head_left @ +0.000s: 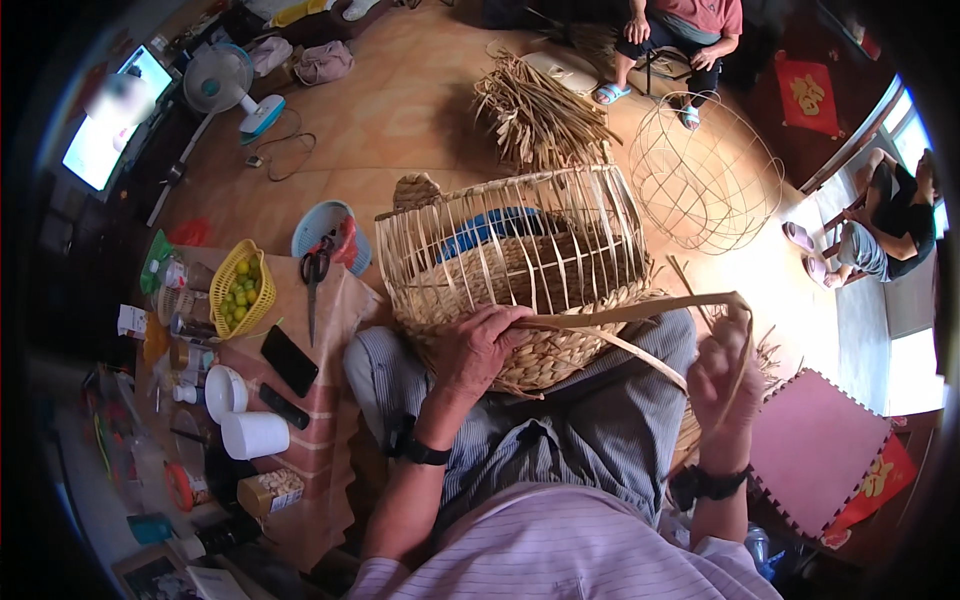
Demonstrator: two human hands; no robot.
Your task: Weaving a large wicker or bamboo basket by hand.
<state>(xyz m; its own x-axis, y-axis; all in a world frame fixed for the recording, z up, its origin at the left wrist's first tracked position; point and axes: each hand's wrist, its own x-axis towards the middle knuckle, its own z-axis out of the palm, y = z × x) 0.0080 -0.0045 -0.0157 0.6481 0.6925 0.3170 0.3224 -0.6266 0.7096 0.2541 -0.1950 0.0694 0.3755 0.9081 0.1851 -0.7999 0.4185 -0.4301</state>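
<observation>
A partly woven basket (520, 250) lies across my lap. Braided plant fibre covers its near side, while pale bare ribs show farther up, with something blue (490, 232) behind them. At the near edge of the weave, my left hand (478, 348) is closed on one end of a long flat strand of dried plant fibre (630, 312). The strand runs to the right and bends down sharply at my right hand (722, 372), which is raised, slightly blurred and closed around it. A second strand (645, 352) slants from the weave towards my right hand.
Dried stalks (540, 110) lie in a bundle beyond the basket, beside a round wire frame (707, 170). On the left, a table (345, 300) bears scissors (314, 270), a phone (290, 360) and a yellow fruit basket (243, 290). Two people sit at the far right. A pink mat (820, 450) lies right.
</observation>
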